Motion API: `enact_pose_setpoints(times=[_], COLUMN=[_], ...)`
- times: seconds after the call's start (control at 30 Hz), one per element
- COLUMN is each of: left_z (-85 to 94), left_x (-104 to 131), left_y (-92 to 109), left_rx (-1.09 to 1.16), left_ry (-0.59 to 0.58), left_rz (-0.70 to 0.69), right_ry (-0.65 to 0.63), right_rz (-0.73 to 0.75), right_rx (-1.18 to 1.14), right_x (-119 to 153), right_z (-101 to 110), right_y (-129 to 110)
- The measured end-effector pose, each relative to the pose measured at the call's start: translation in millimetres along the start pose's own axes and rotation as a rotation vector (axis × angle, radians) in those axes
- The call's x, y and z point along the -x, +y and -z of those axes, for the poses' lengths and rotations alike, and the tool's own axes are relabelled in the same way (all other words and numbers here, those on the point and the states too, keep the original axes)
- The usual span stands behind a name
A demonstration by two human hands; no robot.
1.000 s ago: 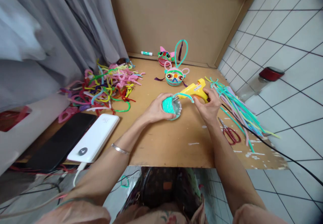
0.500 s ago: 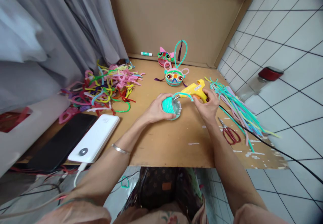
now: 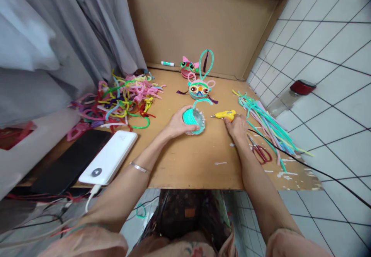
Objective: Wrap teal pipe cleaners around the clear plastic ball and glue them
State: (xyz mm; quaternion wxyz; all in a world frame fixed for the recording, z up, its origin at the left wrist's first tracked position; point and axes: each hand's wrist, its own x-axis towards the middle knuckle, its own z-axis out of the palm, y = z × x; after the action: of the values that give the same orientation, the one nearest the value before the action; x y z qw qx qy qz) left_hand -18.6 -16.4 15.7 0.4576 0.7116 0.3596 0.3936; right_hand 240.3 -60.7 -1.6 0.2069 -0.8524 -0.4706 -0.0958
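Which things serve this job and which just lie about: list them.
In the job: teal-wrapped cup in left hand; yellow glue gun at right hand; probably straight pipe cleaners, scissors.

Apparently just lying about: white power bank; black slab; red-lidded container.

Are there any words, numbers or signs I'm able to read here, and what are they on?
None reads clearly.
Glue gun: label too small.
White power bank: grey marks too blurred.
Bag: pattern signs too small.
Green-and-white tube: too small to tell.
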Motion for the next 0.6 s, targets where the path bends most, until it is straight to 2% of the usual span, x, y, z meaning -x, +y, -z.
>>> enact_pose_setpoints(times=[0.07, 0.17, 0.2, 0.27, 0.3, 0.37, 0.4, 0.43, 0.47, 0.53, 0.6], left_z=[-0.1, -0.1, 0.0, 0.2, 0.3, 0.3, 0.2, -0.1, -0.4, -1.1, -1.7], left_x=[0, 0, 0, 0, 0, 0, 0, 0, -1, -1, -2], left_y=[3, 5, 6, 5, 5, 3, 2, 2, 1, 1, 1], left_rx=[-0.002, -0.001, 0.001, -0.006, -0.015, -0.033, -0.039, -0.041, -0.039, -0.024, 0.002], left_ry=[-0.008, -0.016, -0.020, -0.024, -0.023, -0.014, -0.009, -0.004, 0.000, 0.004, -0.001], left_rz=[0.032, 0.042, 0.037, 0.014, 0.001, -0.023, -0.032, -0.039, -0.042, -0.038, -0.022], right_ry=[-0.058, 0.033, 0.098, 0.178, 0.137, -0.129, -0.267, -0.313, -0.266, -0.134, -0.163], right_rz=[0.018, 0.078, 0.155, 0.424, 0.564, 0.793, 0.863, 0.906, 0.933, 0.849, 0.708], right_rx=[0.088, 0.063, -0.006, -0.234, -0.346, -0.524, -0.564, -0.562, -0.519, -0.394, -0.429], right_x=[2, 18, 31, 72, 99, 159, 189, 217, 241, 278, 299], right_z=[6, 28, 39, 65, 77, 93, 94, 91, 82, 53, 16], right_y=[-5, -13, -16, -20, -21, -23, -23, -21, -17, -4, 14])
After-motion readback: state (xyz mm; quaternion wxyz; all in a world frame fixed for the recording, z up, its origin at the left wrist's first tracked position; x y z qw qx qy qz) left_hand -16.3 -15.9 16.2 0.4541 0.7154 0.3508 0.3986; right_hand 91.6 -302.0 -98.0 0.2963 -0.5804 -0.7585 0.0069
